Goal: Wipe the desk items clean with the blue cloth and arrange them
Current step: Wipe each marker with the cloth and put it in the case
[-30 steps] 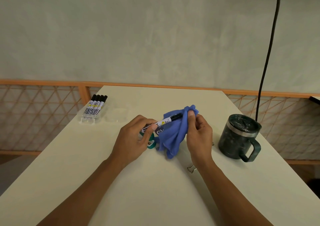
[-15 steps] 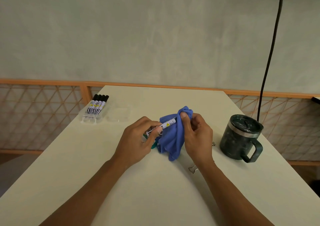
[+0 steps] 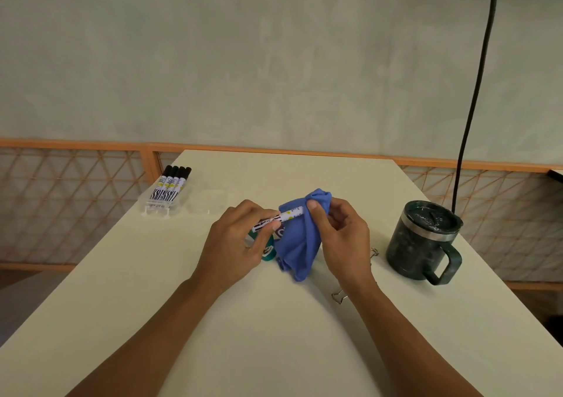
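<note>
- The left hand pinches one end of the marker. The right hand grips the blue cloth, bunched round the marker's other end.
- Likely risk: a hard tug with the cloth pulls the marker from that light pinch, dropping it onto the table below the hands.

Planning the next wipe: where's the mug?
Head view, right side of the desk: the mug stands right of the right hand, a binder clip between them.

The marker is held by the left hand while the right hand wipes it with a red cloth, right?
No, the cloth is blue, not red. In the head view the left hand holds the marker while the right hand wipes it with the blue cloth.
</note>
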Action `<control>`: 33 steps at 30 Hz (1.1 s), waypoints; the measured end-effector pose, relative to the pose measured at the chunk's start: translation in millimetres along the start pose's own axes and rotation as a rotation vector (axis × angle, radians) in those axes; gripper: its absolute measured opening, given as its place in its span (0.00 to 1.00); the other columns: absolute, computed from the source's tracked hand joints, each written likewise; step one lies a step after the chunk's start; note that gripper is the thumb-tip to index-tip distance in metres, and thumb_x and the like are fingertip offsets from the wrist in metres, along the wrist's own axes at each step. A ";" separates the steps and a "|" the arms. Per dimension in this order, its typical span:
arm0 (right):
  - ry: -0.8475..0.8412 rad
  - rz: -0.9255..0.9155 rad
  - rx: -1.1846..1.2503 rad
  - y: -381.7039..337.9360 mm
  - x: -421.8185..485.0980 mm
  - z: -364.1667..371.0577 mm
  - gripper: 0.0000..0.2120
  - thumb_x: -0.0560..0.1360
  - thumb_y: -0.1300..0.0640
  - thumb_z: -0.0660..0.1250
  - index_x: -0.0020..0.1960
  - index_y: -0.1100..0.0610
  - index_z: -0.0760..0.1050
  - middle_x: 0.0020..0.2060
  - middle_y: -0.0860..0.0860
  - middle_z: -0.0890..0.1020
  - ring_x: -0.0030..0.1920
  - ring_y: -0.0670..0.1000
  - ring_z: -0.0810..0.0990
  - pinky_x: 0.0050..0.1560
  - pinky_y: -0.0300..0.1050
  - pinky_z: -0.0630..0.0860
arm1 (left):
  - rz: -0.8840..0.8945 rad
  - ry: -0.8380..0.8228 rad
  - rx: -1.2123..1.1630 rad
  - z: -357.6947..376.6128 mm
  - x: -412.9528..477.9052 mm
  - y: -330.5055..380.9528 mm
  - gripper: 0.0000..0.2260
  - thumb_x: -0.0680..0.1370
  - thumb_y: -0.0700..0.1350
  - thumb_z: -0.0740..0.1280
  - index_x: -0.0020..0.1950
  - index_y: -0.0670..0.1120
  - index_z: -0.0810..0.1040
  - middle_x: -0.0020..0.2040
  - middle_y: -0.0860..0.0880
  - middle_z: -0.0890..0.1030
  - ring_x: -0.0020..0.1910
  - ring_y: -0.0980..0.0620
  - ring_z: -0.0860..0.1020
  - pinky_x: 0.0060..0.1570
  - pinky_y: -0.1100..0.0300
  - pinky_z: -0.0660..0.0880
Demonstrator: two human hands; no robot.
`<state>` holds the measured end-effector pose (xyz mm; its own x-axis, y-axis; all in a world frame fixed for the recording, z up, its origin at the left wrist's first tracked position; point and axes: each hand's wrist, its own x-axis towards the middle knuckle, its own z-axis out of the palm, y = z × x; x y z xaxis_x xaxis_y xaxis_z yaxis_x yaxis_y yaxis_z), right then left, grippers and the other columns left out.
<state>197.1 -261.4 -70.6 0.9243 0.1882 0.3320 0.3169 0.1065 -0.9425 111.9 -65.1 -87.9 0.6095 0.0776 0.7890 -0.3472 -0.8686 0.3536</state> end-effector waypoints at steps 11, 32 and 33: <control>-0.003 0.023 -0.017 2.2 1.3 0.6 0.12 0.86 0.43 0.62 0.56 0.47 0.82 0.46 0.46 0.86 0.46 0.45 0.84 0.47 0.44 0.81 | 0.056 0.054 0.047 1.6 0.5 -2.5 0.10 0.82 0.46 0.75 0.62 0.46 0.87 0.51 0.52 0.82 0.44 0.49 0.78 0.44 0.52 0.78; -0.093 0.174 0.089 4.6 -1.4 2.9 0.16 0.89 0.46 0.55 0.59 0.46 0.82 0.47 0.40 0.89 0.56 0.46 0.86 0.54 0.39 0.82 | 0.101 0.068 0.094 5.0 -0.7 -3.0 0.11 0.81 0.45 0.78 0.63 0.46 0.87 0.51 0.51 0.82 0.43 0.50 0.77 0.42 0.55 0.78; -0.087 0.132 0.045 4.9 -1.8 2.9 0.17 0.88 0.44 0.57 0.61 0.49 0.82 0.49 0.42 0.88 0.56 0.47 0.86 0.56 0.40 0.82 | 0.105 0.068 0.090 5.2 -0.7 -2.7 0.11 0.81 0.45 0.78 0.63 0.46 0.87 0.51 0.51 0.82 0.43 0.50 0.77 0.42 0.55 0.78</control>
<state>196.4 -258.4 -75.7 0.9346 0.2872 0.2097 0.1825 0.1189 -0.9760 116.2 -65.3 -92.0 0.5227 0.0144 0.8524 -0.3395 -0.9136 0.2237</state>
